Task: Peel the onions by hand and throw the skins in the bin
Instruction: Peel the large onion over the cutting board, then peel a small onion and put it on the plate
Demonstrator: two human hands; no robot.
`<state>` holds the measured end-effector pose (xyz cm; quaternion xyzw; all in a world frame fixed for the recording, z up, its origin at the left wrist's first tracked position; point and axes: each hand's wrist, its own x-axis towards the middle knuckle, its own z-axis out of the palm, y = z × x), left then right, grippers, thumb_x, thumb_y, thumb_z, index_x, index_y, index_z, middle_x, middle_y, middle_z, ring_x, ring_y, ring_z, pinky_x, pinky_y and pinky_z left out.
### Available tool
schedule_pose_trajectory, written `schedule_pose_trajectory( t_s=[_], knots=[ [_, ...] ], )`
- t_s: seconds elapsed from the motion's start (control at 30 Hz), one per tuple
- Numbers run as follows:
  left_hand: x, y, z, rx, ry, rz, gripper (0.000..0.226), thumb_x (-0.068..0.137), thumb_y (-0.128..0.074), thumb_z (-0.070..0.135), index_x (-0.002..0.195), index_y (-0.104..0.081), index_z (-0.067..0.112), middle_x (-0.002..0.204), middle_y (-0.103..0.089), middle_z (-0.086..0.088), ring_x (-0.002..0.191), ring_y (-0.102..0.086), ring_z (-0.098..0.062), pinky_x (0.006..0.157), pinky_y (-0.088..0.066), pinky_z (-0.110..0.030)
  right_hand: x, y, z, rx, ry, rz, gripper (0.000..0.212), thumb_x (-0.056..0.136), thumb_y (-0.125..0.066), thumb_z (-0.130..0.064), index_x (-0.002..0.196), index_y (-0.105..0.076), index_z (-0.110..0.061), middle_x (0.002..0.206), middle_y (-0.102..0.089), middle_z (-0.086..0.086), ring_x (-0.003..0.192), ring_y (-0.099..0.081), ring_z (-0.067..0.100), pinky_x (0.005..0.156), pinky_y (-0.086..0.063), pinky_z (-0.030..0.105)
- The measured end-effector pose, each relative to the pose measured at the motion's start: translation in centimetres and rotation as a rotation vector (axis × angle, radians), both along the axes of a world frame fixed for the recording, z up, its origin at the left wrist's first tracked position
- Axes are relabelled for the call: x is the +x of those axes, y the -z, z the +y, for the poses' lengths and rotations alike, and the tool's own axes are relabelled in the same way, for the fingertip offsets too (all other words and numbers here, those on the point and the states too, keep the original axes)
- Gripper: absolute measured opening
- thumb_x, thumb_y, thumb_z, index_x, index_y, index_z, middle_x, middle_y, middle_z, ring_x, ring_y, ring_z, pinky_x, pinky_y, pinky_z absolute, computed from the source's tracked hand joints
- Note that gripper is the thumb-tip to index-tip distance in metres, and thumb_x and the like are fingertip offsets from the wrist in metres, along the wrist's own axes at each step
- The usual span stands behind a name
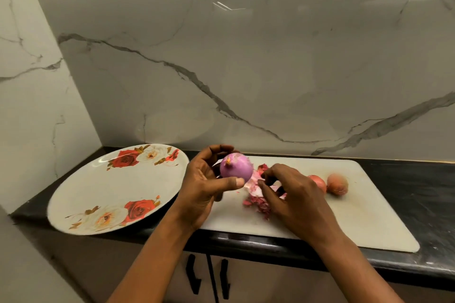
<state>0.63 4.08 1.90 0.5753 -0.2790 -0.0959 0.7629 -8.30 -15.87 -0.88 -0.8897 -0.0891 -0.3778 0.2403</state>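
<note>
Your left hand point(204, 181) clamps thumb and fingers round the peeled, glossy purple onion point(236, 165) above the left end of the white chopping board point(357, 219); it may slip. Your right hand point(295, 194) curls over the pink papery skins point(256, 202) mid-board, and I cannot tell whether it grips any; loose flakes could scatter off the front edge.

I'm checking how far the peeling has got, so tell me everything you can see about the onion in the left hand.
The onion is round, smooth, glossy purple-pink, its dry skin mostly off; pale flecks cling near the top. A small yellowish stub at one end faces the camera. The left hand holds it above the left end of the white cutting board, thumb in front, fingers curled behind.
</note>
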Motion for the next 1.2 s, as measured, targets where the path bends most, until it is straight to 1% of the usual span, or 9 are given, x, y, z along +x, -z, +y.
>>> schedule_pose_trajectory(
  t_s=[0.1,0.27,0.33,0.5,0.63,0.87,0.97,1.1,1.2],
  knots=[
    [0.4,-2.0,2.4,0.078,-0.122,-0.118,0.068,0.066,-0.091,0.002,0.127,-0.066,0.019,0.125,-0.072,-0.005,0.119,-0.069,-0.030,0.093,-0.059,-0.045,-0.1,0.1,0.0,0.017,-0.020,0.017,0.019,0.096,-0.068,-0.034,0.109,-0.071,-0.021,0.106,-0.073,-0.008,0.075,-0.067,0.003,0.064,-0.058,0.022],
    [2.3,-3.3,8.7,0.337,-0.374,-0.285,0.066,0.072,-0.094,0.002,0.126,-0.067,0.028,0.125,-0.069,0.007,0.115,-0.070,-0.016,0.091,-0.062,-0.031,-0.1,0.0,0.1,-0.004,-0.042,0.060,0.030,0.093,-0.061,-0.039,0.112,-0.078,-0.023,0.123,-0.074,-0.004,0.079,-0.071,0.001,0.070,-0.063,0.023],
    [3.3,-2.9,11.1,0.482,-0.475,-0.317,0.067,0.070,-0.096,0.008,0.124,-0.067,0.035,0.126,-0.068,0.012,0.114,-0.069,-0.013,0.090,-0.062,-0.027,-0.2,-0.1,0.1,0.003,-0.046,0.092,0.031,0.092,-0.062,-0.039,0.113,-0.078,-0.024,0.125,-0.074,-0.005,0.080,-0.071,-0.001,0.072,-0.061,0.019],
    [5.2,-1.0,14.4,0.771,-0.564,-0.376,0.074,0.067,-0.095,0.008,0.128,-0.063,0.036,0.131,-0.063,0.015,0.118,-0.063,-0.009,0.092,-0.057,-0.019,-0.4,-0.1,0.2,-0.018,-0.055,0.152,0.024,0.085,-0.082,-0.017,0.109,-0.080,-0.022,0.123,-0.074,-0.004,0.082,-0.070,0.001,0.075,-0.057,0.020],
    [6.0,0.3,15.2,0.908,-0.576,-0.436,0.071,0.068,-0.093,0.014,0.129,-0.063,0.036,0.135,-0.060,0.012,0.121,-0.059,-0.009,0.097,-0.049,-0.015,-0.4,0.0,0.1,-0.044,-0.059,0.168,0.027,0.084,-0.083,-0.015,0.109,-0.080,-0.022,0.124,-0.074,-0.003,0.085,-0.071,0.004,0.075,-0.058,0.022],
    [6.4,1.0,15.6,0.909,-0.579,-0.421,0.071,0.070,-0.095,0.024,0.133,-0.063,0.035,0.140,-0.058,0.011,0.126,-0.058,-0.014,0.106,-0.055,-0.033,-0.7,-0.4,0.5,-0.029,-0.019,0.080,0.021,0.085,-0.073,-0.027,0.102,-0.081,-0.019,0.120,-0.076,-0.003,0.105,-0.074,0.016,0.086,-0.056,0.029],
    [5.9,0.9,15.1,0.920,-0.595,-0.431,0.076,0.073,-0.095,0.028,0.138,-0.058,0.036,0.148,-0.055,0.010,0.130,-0.056,-0.015,0.108,-0.051,-0.028,-0.6,-0.4,0.5,-0.015,-0.021,0.097,0.017,0.085,-0.079,-0.023,0.102,-0.080,-0.021,0.122,-0.075,-0.005,0.096,-0.073,0.012,0.078,-0.062,0.030],
    [4.7,0.0,12.9,0.911,-0.628,-0.565,0.073,0.079,-0.090,0.041,0.142,-0.055,0.039,0.154,-0.050,0.013,0.135,-0.052,-0.012,0.114,-0.048,-0.038,-0.6,-0.2,0.4,-0.027,-0.027,0.104,0.019,0.086,-0.081,-0.020,0.105,-0.079,-0.022,0.123,-0.074,-0.006,0.093,-0.073,0.009,0.077,-0.061,0.027],
    [3.2,-0.6,10.0,0.848,-0.603,-0.686,0.059,0.087,-0.083,0.041,0.141,-0.059,0.035,0.155,-0.049,0.015,0.145,-0.042,-0.007,0.115,-0.035,-0.023,-0.5,-0.2,0.3,0.007,-0.034,0.068,0.017,0.090,-0.078,-0.021,0.106,-0.079,-0.020,0.122,-0.074,-0.005,0.095,-0.074,0.011,0.079,-0.062,0.028]
  ],
)
